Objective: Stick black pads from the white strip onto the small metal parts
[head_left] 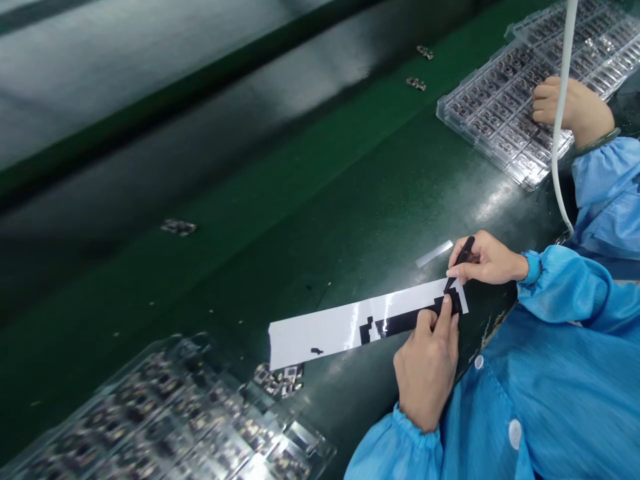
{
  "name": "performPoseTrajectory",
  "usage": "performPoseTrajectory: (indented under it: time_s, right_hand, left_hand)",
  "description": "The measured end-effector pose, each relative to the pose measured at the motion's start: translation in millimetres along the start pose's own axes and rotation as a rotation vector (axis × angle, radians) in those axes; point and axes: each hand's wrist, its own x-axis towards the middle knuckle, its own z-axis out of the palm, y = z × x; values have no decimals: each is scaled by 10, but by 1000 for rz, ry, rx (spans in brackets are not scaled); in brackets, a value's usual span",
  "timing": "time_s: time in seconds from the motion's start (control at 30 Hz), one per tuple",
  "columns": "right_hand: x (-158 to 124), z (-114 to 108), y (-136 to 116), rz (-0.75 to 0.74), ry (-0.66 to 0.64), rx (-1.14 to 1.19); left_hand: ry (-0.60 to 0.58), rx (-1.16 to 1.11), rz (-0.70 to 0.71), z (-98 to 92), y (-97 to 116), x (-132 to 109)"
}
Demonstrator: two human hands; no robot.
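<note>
A long white backing strip (320, 333) with black adhesive-looking pieces (405, 323) along its lower edge lies aslant over the green bench. My left hand (427, 367) has its fingers on the strip's right end, index finger stretched out over the black pieces; its thumb is hidden. Pinched in my right hand (483, 259) are black tweezers (466, 249), whose tip points down at the black piece beside my left index finger. A short pale strip (434, 255) lies just behind the long one.
A clear tray (175, 427) of small metal parts fills the lower left, blurred. Loose parts (280, 379) lie by it, others (416, 84) farther back. At upper right, a co-worker's hand (573, 110) is over more trays (480, 110). A white cable (561, 113) hangs there.
</note>
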Motion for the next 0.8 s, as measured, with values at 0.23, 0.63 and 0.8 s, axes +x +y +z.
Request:
performPoseTrajectory:
  time_s: [0.23, 0.63, 0.8]
  right_hand:
    - [2, 14, -4, 0, 11, 40]
    - [362, -201, -273, -123, 187, 308]
    - [663, -405, -481, -216, 247, 449]
  left_hand:
    - [7, -57, -14, -2, -7, 3]
    - [-165, -339, 68, -464, -300, 182]
    - [128, -324, 61, -962, -755, 1104]
